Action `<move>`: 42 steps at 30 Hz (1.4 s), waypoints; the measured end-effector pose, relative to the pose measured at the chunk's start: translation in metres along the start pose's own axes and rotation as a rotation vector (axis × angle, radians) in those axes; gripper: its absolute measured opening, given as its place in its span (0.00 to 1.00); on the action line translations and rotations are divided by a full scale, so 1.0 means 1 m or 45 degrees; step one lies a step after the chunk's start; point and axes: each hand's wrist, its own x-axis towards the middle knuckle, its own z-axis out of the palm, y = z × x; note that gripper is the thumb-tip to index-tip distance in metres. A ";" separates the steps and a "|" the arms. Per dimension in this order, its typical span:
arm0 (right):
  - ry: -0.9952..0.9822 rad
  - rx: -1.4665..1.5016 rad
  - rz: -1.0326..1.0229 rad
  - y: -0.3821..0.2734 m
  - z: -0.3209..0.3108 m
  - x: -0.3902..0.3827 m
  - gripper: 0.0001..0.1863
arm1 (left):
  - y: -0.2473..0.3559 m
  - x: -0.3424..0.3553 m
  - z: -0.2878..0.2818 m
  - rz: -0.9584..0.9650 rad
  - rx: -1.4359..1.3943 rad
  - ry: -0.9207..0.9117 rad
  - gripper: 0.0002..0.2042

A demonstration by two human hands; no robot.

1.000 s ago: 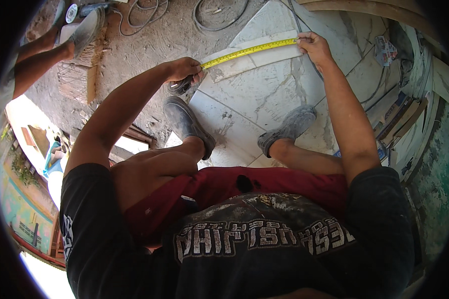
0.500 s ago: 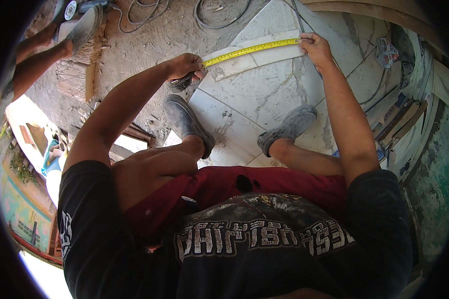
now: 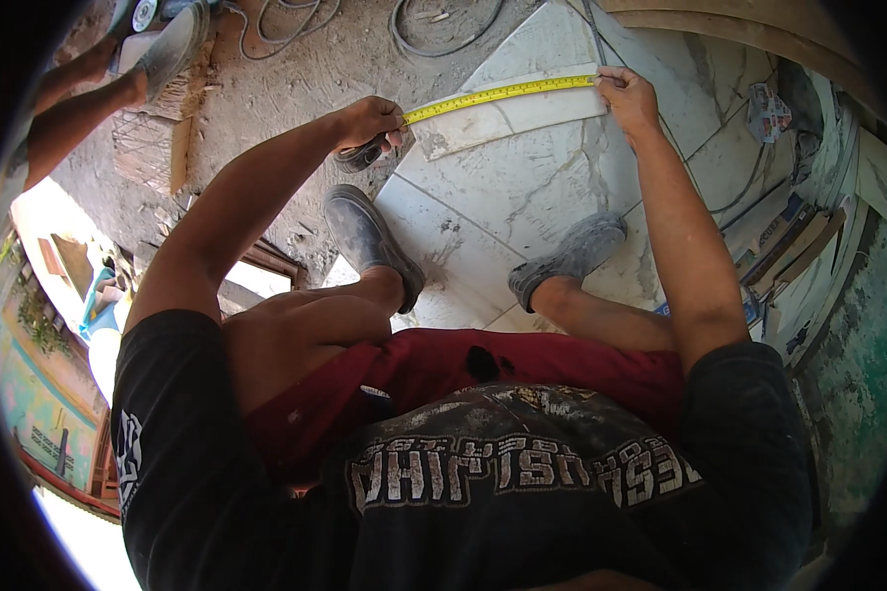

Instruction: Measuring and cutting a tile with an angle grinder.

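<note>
Across the marbled floor tiles (image 3: 463, 222), a yellow tape measure (image 3: 503, 96) stretches between the person's two hands, running along the far side of a pale tile strip (image 3: 542, 110) that lies on top of them. The left hand (image 3: 370, 120) is closed round the left end of the blade (image 3: 443, 107) and its dark case (image 3: 362, 156), which hangs below the fingers; the right hand (image 3: 629, 98) pinches the other end between thumb and finger, beside the strip's right end.

The weakest point is probably that small pinch: if it slips, the blade could whip back toward the left hand, and its thin edge could nick skin, since both hands are bare. Whether the case is locked cannot be told, as the left hand covers much of it. The blade looks bowed, though the lens bends straight lines too; a real bow would make any reading come out wrong. The strip seems loose, so a knock could turn it askew. A dark cable (image 3: 593, 34) passes close to the right hand and might catch the tape end. Gritty ground (image 3: 266, 128) could clog the case if it is dropped there
</note>
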 end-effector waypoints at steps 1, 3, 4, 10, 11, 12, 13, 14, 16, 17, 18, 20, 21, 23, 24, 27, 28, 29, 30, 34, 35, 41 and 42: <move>-0.007 0.008 0.014 0.001 0.000 0.001 0.15 | 0.001 0.000 0.000 -0.017 -0.031 -0.003 0.10; 0.003 -0.014 0.016 0.001 0.000 0.002 0.15 | 0.004 0.002 -0.001 -0.021 -0.019 -0.013 0.10; 0.015 -0.035 0.016 0.001 0.000 0.002 0.15 | 0.005 0.003 -0.002 -0.025 -0.006 -0.022 0.09; 0.046 -0.055 -0.040 -0.010 0.003 -0.003 0.15 | 0.004 0.000 -0.001 -0.024 -0.044 0.010 0.09; 0.046 -0.057 -0.037 -0.010 0.002 -0.003 0.15 | 0.006 0.000 -0.001 -0.024 -0.045 0.007 0.09; 0.044 -0.049 -0.037 -0.010 0.002 -0.003 0.15 | 0.007 0.000 -0.001 -0.050 -0.046 0.009 0.09; 0.041 -0.041 -0.038 -0.010 0.002 -0.004 0.15 | 0.008 -0.001 0.000 -0.076 -0.048 0.011 0.09; 0.040 -0.042 -0.037 -0.011 0.002 -0.004 0.15 | 0.008 -0.001 0.000 -0.077 -0.049 0.011 0.09; 0.049 -0.019 -0.030 -0.010 0.003 -0.005 0.15 | 0.006 -0.001 0.000 -0.046 -0.037 0.006 0.09; 0.048 -0.019 -0.030 -0.009 0.003 -0.004 0.15 | 0.006 -0.001 0.000 -0.047 -0.037 0.008 0.09; 0.051 -0.022 -0.035 -0.007 0.003 -0.004 0.15 | 0.005 -0.001 0.000 -0.021 -0.025 0.006 0.09; 0.054 -0.025 -0.039 -0.003 0.003 -0.003 0.15 | 0.005 -0.001 0.001 0.006 -0.012 0.004 0.09; 0.060 -0.011 -0.033 -0.003 0.003 -0.003 0.15 | 0.005 -0.001 0.001 -0.001 -0.015 0.006 0.09; 0.065 0.004 -0.028 -0.003 0.004 -0.002 0.15 | 0.004 0.000 0.001 -0.008 -0.019 0.009 0.09; 0.061 -0.001 -0.009 -0.003 0.003 -0.002 0.15 | 0.004 0.000 0.000 -0.011 -0.017 0.007 0.09; 0.062 -0.004 0.017 -0.001 0.002 -0.001 0.15 | 0.005 0.000 0.001 -0.025 -0.028 0.002 0.08; 0.069 -0.001 0.024 -0.001 0.002 -0.001 0.15 | 0.006 -0.001 0.001 -0.036 -0.039 -0.003 0.08; 0.069 -0.001 0.025 0.000 0.003 -0.001 0.15 | 0.006 -0.001 0.001 -0.036 -0.039 -0.004 0.08; 0.065 0.021 0.005 -0.001 0.003 -0.002 0.15 | 0.006 -0.002 0.000 -0.041 -0.044 -0.006 0.08; 0.070 0.059 -0.020 -0.002 0.004 -0.003 0.15 | 0.007 -0.001 0.000 -0.040 -0.032 -0.011 0.08; 0.070 0.059 -0.020 -0.002 0.003 -0.002 0.15 | 0.007 -0.001 -0.001 -0.040 -0.032 -0.011 0.08; 0.075 0.060 0.016 -0.001 0.003 -0.003 0.15 | 0.008 -0.001 -0.001 -0.037 -0.014 -0.011 0.08; 0.070 0.089 0.030 -0.002 0.003 -0.003 0.15 | 0.008 -0.002 -0.001 -0.034 -0.019 -0.017 0.09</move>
